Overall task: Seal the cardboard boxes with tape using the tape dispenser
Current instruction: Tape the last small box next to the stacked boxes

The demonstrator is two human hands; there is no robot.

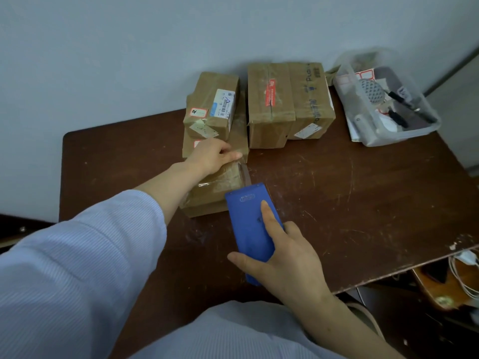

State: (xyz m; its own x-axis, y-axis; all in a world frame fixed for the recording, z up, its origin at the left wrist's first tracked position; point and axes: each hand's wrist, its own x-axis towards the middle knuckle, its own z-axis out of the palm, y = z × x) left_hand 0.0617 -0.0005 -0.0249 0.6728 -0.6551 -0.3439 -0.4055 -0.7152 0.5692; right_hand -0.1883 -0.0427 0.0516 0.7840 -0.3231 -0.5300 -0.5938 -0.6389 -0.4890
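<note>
The right hand (285, 260) grips the blue dispenser (248, 229): thumb along its left edge, index finger straight on its top face, the other fingers wrapped round its right side. The dispenser tilts above the dark brown worktop (363, 190), with its front end at the right near corner of the near box (207, 195). Whether it touches the box cannot be told.

A strip of clear tape (233, 174) runs from the dispenser's front across the box top to the far edge. There the left hand (211, 156), reaching out of a pale blue sleeve (90, 255), rests palm down on the far end of the box. Its fingers are fairly straight and press the tape's end down; it holds nothing.

Just behind that hand are two stacked boxes (211, 107), the upper one bearing labels. To their right stand two taller boxes (269, 104), side by side, touching, and already taped. Farther right, a clear plastic bin (404, 136) holds pens and papers. Behind everything is a pale wall (129, 47).
</note>
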